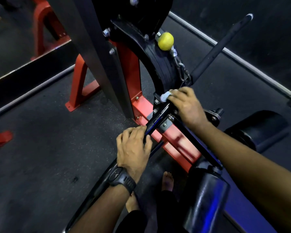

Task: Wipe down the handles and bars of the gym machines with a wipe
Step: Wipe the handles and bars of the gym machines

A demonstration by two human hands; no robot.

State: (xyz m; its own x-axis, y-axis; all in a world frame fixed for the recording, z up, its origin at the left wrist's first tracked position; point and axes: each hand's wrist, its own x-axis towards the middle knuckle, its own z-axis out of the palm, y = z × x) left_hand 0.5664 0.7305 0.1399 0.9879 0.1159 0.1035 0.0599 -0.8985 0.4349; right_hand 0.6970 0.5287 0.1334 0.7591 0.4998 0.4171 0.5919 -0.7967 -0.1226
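Observation:
A long black cable bar (213, 52) runs from the upper right down across the red machine frame (176, 140) toward the lower left. My right hand (185, 105) grips the bar near its middle swivel, with a crumpled white wipe (165, 96) bunched under its fingers. Further down, my left hand (133, 148), wearing a black watch, curls round the same bar and steadies it.
A yellow stopper ball (165, 41) and chain hang beside the black curved cam (160, 64). Black padded rollers (207, 197) lie at the lower right. My bare feet (167, 180) stand on the dark rubber floor (40, 157). A mirror edge runs along the left.

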